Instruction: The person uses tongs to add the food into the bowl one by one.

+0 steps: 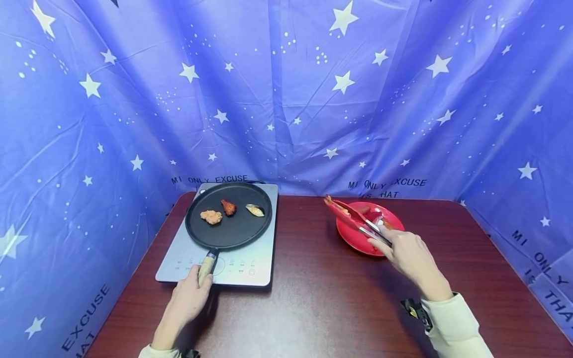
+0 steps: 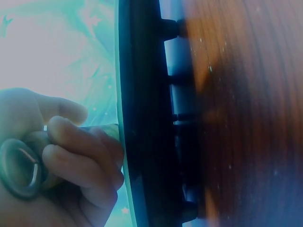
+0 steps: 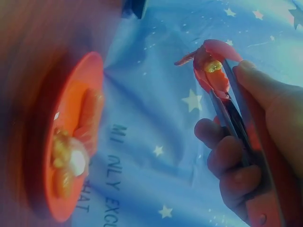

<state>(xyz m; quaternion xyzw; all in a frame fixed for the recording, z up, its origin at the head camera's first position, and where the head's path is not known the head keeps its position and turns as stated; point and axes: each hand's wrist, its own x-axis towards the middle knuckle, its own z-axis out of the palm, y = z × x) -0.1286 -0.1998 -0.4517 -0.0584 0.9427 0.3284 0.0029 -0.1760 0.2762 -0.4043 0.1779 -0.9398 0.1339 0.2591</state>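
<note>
On the left, my left hand (image 1: 188,294) grips the pale handle (image 1: 206,267) of a flat black frying pan (image 1: 233,237). In the pan lie a fried chicken piece (image 1: 211,217), a reddish-brown drumstick (image 1: 229,207) and a small yellow, dark-edged piece (image 1: 255,211). My right hand (image 1: 413,256) holds red-tipped metal tongs (image 3: 242,130), pointing left above the red plate (image 1: 355,243). Between the tong tips is an orange-brown food piece (image 3: 211,65) with a thin end sticking out; its kind I cannot tell. Sausage-like pieces (image 3: 88,116) and other food lie on the plate.
Under the pan is a silver induction cooker (image 1: 264,266) with touch controls along its front. The dark red-brown table (image 1: 309,298) stretches between cooker and plate. A blue star-patterned curtain (image 1: 304,114) hangs behind and at both sides.
</note>
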